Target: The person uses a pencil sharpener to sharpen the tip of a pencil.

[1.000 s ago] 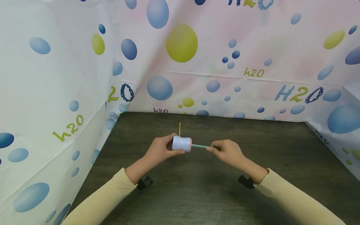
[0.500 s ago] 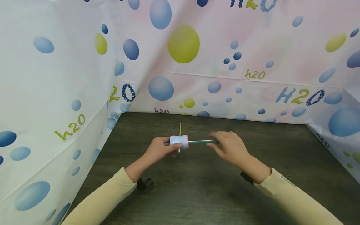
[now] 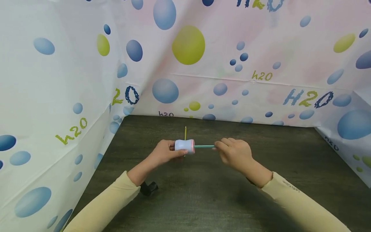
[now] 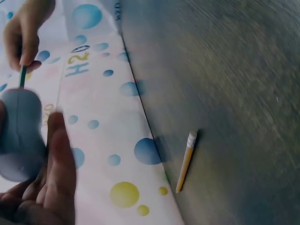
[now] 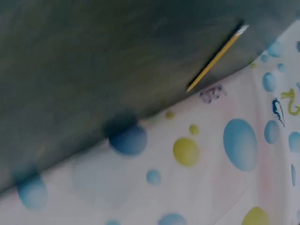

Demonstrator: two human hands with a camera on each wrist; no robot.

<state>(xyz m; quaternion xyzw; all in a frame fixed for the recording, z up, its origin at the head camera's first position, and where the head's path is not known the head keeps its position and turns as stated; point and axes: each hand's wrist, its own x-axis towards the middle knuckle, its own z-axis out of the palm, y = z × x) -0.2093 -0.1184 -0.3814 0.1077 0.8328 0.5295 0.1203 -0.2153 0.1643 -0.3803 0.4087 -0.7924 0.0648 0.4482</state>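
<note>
Hands (image 3: 165,153) (image 3: 236,154) over dark table (image 3: 203,196), yellow pencil (image 3: 185,133), bubble-print backdrop (image 3: 197,76)

Plastic, wood-grain and cloth, matt to softly glossy.
Smooth and plastic-looking, with a soft sheen, in the pale-blue cylinder (image 3: 184,145); smooth in the teal stick (image 3: 204,146); smooth, as if painted, in the yellow pencil (image 4: 186,161); wood-grained, mostly matt across the tabletop (image 3: 208,190); smooth but creased in the printed sheet (image 3: 223,67), cloth or plastic uncertain; matt cloth in the sleeves (image 3: 304,199).
</note>
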